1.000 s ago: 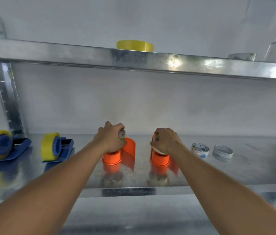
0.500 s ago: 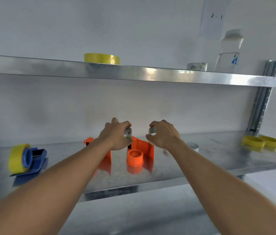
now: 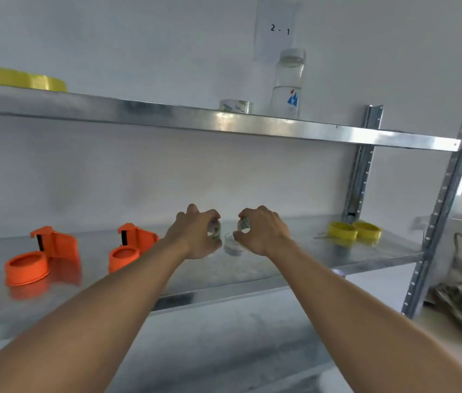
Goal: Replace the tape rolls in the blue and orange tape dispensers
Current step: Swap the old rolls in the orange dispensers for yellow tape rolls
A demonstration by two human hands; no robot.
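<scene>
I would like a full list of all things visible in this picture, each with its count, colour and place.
orange tape dispensers: 2, orange, lower shelf, left
yellow tape rolls: 2, yellow, lower shelf, right
small roll: 1, whitish, lower shelf, between the hands
yellow roll: 1, blurred, upper shelf, left
printed roll: 1, white-green, upper shelf
bottle: 1, clear, upper shelf
paper label: 1, white, wall
left hand: holds a printed core
right hand: holds a printed core

Lower shelf (image 3: 295, 268): two dispensers (image 3: 41, 258) (image 3: 132, 246) at left; both hands (image 3: 195, 236) (image 3: 263, 232) at centre, each holding a roll, above a third roll (image 3: 232, 245) lying between them; two tape rolls (image 3: 342, 231) (image 3: 367, 230) at right. Upper shelf (image 3: 252, 126): tape rolls (image 3: 25, 80) at left, a roll (image 3: 235, 106) beside a bottle (image 3: 287, 83) at right.
</scene>
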